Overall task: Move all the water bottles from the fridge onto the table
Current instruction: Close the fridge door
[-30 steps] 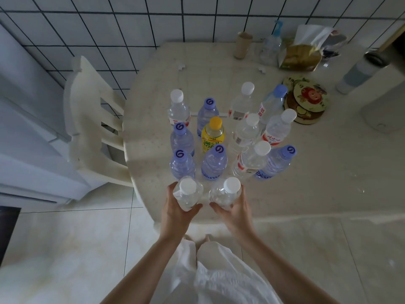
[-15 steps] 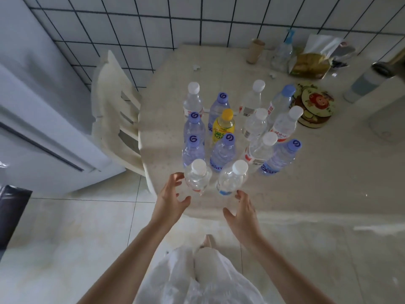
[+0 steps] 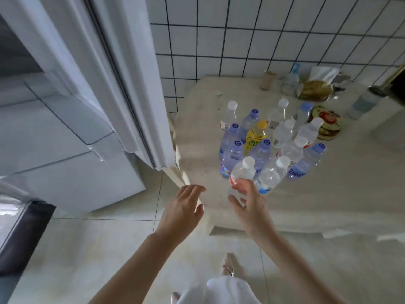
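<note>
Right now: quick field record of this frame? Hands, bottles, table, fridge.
left hand: open, empty, over the table's near-left edge
right hand: fingers around the lower body of the nearest white-cap bottle
bottle cluster: upright on the table, mixed white and blue caps
yellow bottle: one, yellow cap, mid-cluster
table: pale top, against the tiled wall
fridge door: open, at the left of the view
fridge contents: cannot tell

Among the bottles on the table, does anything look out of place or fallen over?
One yellow-capped bottle with yellow contents stands among the clear water bottles; it looks like a different drink. All the bottles appear upright, and I see no spill.
</note>
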`<state>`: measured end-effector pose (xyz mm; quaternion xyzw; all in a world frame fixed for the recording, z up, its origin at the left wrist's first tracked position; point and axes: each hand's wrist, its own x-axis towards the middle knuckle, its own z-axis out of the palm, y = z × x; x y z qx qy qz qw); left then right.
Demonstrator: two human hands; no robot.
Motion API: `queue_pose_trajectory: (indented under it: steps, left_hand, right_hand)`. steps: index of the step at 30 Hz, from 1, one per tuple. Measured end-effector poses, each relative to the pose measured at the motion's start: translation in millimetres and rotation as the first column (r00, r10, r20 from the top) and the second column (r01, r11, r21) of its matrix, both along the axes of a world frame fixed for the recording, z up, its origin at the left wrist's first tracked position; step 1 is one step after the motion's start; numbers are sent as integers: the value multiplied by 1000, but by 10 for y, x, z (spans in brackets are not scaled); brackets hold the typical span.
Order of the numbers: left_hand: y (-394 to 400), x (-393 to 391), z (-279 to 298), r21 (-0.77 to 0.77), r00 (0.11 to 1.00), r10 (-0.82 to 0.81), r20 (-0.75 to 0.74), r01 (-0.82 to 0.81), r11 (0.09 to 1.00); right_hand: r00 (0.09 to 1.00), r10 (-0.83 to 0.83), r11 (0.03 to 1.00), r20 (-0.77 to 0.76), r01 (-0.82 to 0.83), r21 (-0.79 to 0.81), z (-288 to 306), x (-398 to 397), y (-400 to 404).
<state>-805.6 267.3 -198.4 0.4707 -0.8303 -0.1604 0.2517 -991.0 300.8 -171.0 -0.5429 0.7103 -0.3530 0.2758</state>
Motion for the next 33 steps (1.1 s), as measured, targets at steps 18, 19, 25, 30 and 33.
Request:
queue_pose_trajectory:
  steps: [18, 19, 25, 30, 33]
  left_hand:
    - [-769, 656, 1524, -587, 702, 256, 664, 277, 761]
    - [-763, 686, 1543, -559, 666, 274, 694, 259, 788]
    - [-714, 844, 1467, -606, 662, 341, 667, 216, 766]
    - [-430, 1027, 1383, -721, 834, 325, 446, 119, 682]
    - [-223, 1217, 1402, -723, 967, 191, 169, -10, 691]
  right_hand:
    - [947, 321, 832, 26, -268, -486, 2174, 1192, -1087]
    - [945, 327, 829, 23, -276, -486, 2186, 1205, -1106]
    - [926, 374, 804, 56, -293, -518, 2266, 1247, -1109]
    - [891, 451, 766, 55, -354, -536, 2238, 1423, -1049]
    - [854, 518, 716, 56, -397, -574, 2226, 1611, -1020]
